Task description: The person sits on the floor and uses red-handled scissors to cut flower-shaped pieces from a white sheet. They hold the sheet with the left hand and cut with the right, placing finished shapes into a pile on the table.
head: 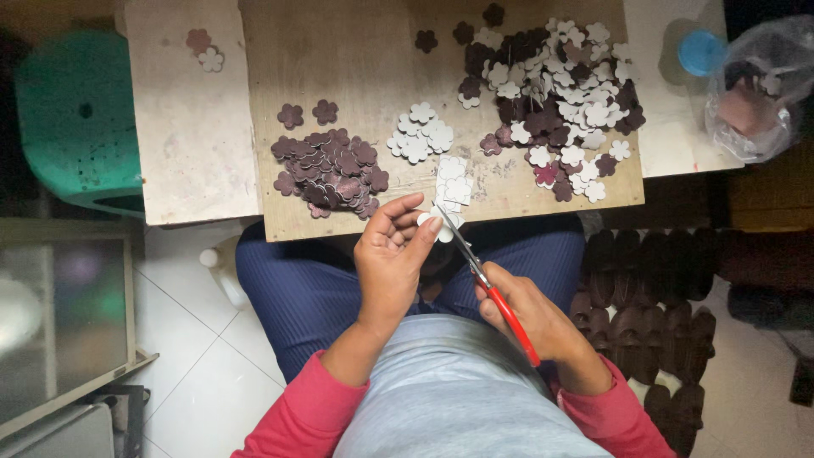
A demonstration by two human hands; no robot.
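At the far right of the head view, a clear plastic bag (757, 93) slumps on the table edge with dark and pale cut-outs inside; beside it stands a bottle with a blue cap (702, 53). The left hand (392, 254) pinches a small white flower-shaped piece (444, 222) just over the near edge of the wooden board (356, 59), fingers closed on it. The right hand (530, 318) grips red-handled scissors (490, 284), blades meeting the piece. On the board lie a maroon flower pile (329, 170), a small white pile (421, 133) and a mixed heap (555, 93).
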